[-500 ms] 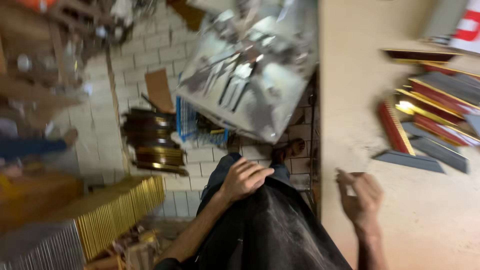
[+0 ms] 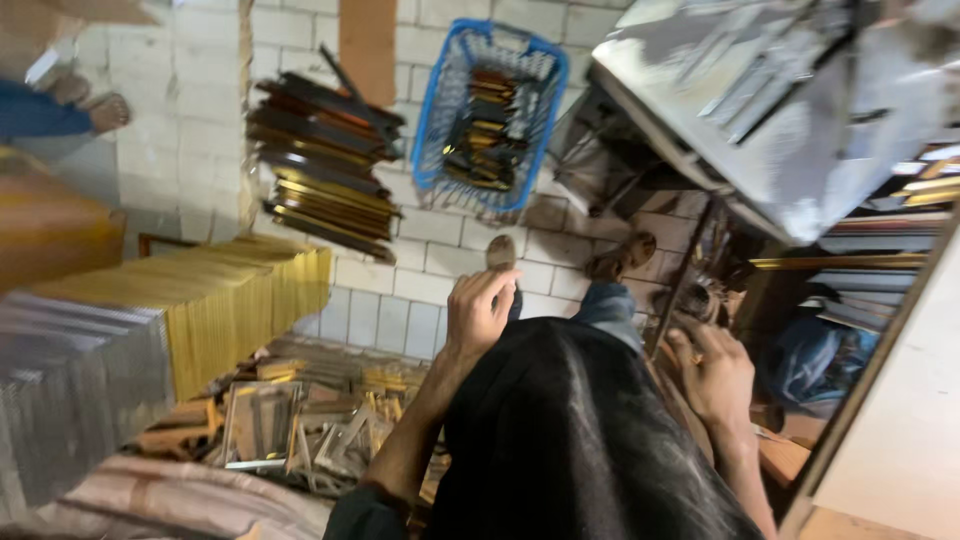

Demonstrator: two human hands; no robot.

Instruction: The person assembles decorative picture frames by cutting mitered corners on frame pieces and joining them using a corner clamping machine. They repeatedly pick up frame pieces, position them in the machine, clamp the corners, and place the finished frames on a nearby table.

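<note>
Half a second ago the right hand (image 2: pixel 712 378) hovered over the pale worktop (image 2: pixel 900 430) at the right, fingers spread and holding nothing. Now it has dropped below the worktop's edge and reaches toward the dark, cluttered space under it, near a small round metal part (image 2: pixel 700 300) that is too blurred to identify. Its grip is loosely curled and I cannot tell whether it closes on anything. The left hand (image 2: pixel 478 312) has barely moved: it rests on the knee of the dark trousers (image 2: pixel 580 440), fingers bent, with nothing in it. The view has swung left and down, so more floor shows than before.

So the work has shifted from the worktop surface to what lies beneath it, and the thing nearest the right hand sits there, between the worktop's leg and the person's right foot.

Around them: a blue plastic basket (image 2: pixel 487 110) of short moulding pieces stands on the far tiled floor (image 2: pixel 400 280), with a stack of dark and gilt frame mouldings (image 2: pixel 320 165) just left of it. A block of yellow strips (image 2: pixel 220 300) lies at the left, and small finished frames (image 2: pixel 300 430) are scattered near the left leg. A grey machine top (image 2: pixel 790 130) overhangs at the far right, crowding the reach. Another person's foot (image 2: pixel 100 110) shows at far left.
</note>
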